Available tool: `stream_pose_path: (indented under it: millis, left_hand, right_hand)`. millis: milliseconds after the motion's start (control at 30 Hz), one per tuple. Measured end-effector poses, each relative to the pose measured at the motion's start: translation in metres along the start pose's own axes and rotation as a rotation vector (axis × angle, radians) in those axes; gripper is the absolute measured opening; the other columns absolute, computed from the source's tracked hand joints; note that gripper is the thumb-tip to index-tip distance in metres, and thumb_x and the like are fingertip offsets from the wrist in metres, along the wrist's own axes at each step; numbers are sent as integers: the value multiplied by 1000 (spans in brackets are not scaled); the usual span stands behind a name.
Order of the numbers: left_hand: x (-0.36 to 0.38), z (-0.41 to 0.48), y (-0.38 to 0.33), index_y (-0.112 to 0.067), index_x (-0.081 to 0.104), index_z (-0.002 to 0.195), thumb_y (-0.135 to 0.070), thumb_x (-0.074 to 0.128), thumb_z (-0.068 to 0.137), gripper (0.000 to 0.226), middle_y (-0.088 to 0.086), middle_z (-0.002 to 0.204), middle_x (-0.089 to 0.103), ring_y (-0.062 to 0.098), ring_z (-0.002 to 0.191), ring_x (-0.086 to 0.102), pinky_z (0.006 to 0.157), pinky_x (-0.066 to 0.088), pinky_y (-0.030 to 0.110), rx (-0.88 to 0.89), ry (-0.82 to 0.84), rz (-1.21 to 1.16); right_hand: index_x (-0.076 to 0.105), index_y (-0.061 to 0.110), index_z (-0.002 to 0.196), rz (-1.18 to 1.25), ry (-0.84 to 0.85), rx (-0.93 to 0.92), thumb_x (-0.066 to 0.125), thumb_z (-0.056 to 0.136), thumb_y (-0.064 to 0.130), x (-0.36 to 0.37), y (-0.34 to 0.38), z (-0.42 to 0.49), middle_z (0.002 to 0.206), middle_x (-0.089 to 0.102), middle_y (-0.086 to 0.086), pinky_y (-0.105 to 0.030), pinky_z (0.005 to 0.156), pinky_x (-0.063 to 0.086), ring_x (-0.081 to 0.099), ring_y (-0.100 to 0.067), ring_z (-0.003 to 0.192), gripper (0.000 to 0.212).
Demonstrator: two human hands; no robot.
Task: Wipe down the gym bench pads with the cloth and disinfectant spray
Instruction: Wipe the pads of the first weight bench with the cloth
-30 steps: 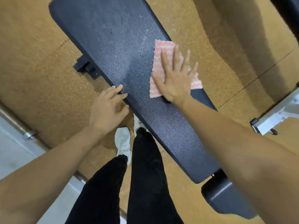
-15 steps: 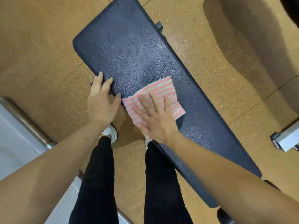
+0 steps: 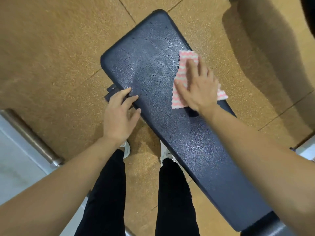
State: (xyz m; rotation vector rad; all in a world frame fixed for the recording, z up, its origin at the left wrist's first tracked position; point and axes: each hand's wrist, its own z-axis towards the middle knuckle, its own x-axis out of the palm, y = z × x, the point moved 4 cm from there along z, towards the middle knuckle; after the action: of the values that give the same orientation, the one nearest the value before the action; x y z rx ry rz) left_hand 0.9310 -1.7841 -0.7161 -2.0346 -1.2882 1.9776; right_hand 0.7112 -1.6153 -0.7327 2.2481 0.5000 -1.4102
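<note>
Cloth (image 3: pixel 184 77) has slid to the pad's (image 3: pixel 153 79) far edge under flat right-hand fingers (image 3: pixel 201 65).

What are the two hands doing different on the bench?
The right hand lies flat on the pink cloth, pressing it onto the bench pad; the left hand has no cloth. The right hand is at the pad's far edge, the left hand at its near edge. Both touch the pad.
</note>
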Motion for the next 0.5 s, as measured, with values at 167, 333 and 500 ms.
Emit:
stream_pose_path:
  millis: [167, 333, 500]
  left_hand:
    - [-19, 27, 28, -16, 53, 146, -31, 74, 92, 61, 8, 164, 34, 34, 152, 27, 120, 34, 52, -100, 7, 1]
    - [-30, 48, 46, -15, 46, 150, -38, 73, 93, 67, 8, 168, 26, 29, 158, 16, 122, 32, 54, -81, 51, 9]
    - [-31, 49, 46, -15, 51, 147, -32, 75, 91, 63, 9, 166, 32, 30, 153, 31, 110, 45, 57, -82, 67, -45]
  right_hand:
    - [-2, 36, 162, -121, -9, 2, 14, 95, 79, 11, 24, 1, 171, -4, -6, -72, 118, 9, 4, -49, 153, 80]
    - [-2, 30, 163, -246, 60, -291, 14, 97, 73, 33, 72, -33, 171, -7, -10, -73, 117, 4, -7, -47, 154, 80]
    - [8, 34, 163, -307, 145, -674, 26, 103, 62, 59, 116, -63, 171, 1, -3, -71, 118, 2, -5, -43, 155, 68]
